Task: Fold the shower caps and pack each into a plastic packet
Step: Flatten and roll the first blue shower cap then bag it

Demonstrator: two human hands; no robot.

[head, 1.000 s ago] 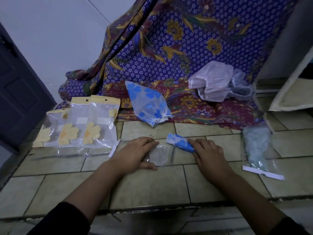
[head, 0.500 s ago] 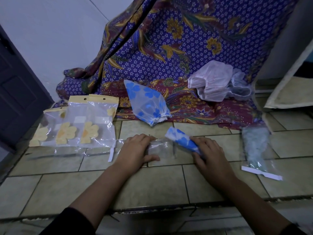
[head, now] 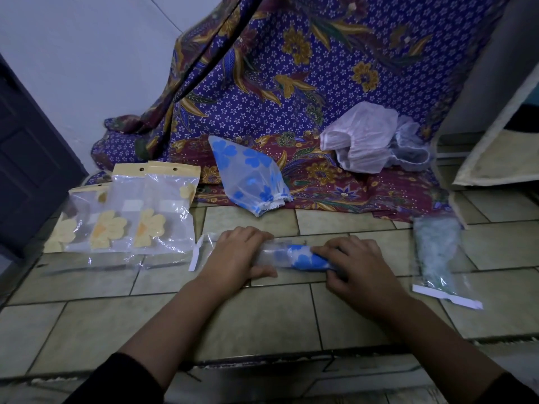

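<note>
A rolled shower cap (head: 306, 258), white with blue flowers, lies on the tiled floor, its left end inside a clear plastic packet (head: 269, 253). My left hand (head: 239, 255) presses the packet down and grips it. My right hand (head: 354, 265) holds the right end of the rolled cap. A second blue-flowered cap (head: 250, 176) lies unfolded on the batik cloth behind. Three packets with yellow-flowered caps (head: 128, 217) lie to the left. A packet with a pale green cap (head: 437, 252) lies to the right.
A purple and maroon batik cloth (head: 291, 97) drapes down the back and over the floor. A crumpled white plastic bag (head: 367, 135) sits on it at the right. A dark door (head: 26, 158) stands left; a pale board (head: 501, 147) leans at right.
The rolled blue cap has gone from outside the packet's mouth to partly inside it. My right hand moved left with it, and my left hand stayed on the packet.
</note>
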